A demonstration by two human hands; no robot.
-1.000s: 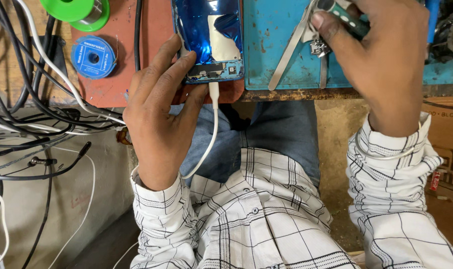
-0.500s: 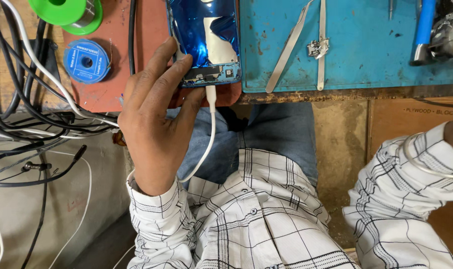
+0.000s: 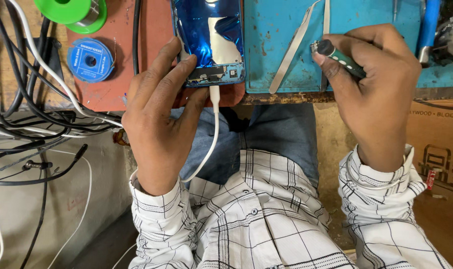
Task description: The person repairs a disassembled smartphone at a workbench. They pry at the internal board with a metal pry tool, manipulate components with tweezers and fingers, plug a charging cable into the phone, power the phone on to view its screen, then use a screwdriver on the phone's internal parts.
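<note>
opened blue phone (image 3: 209,42) at the near bench edge, left hand (image 3: 156,119) on it, right hand (image 3: 381,84) holding a small green screwdriver (image 3: 342,57).

phone's long axis runs near to far, charging end toward the person; a white cable (image 3: 214,129) plugs in there and drops over the edge across the lap. it straddles the red mat (image 3: 102,87) and the blue mat (image 3: 286,30), its near end just short of the table lip. left fingers spread loosely along its left side and near corner, no closed grasp. right hand is closed round the screwdriver, which lies slantwise, tip end toward the left, over the blue mat beside the steel tweezers (image 3: 294,50). open blue mat between phone and tweezers; a blue reel (image 3: 90,60) and a green spool (image 3: 72,12) crowd the left, a tangle of wires (image 3: 22,99) beyond.
</note>
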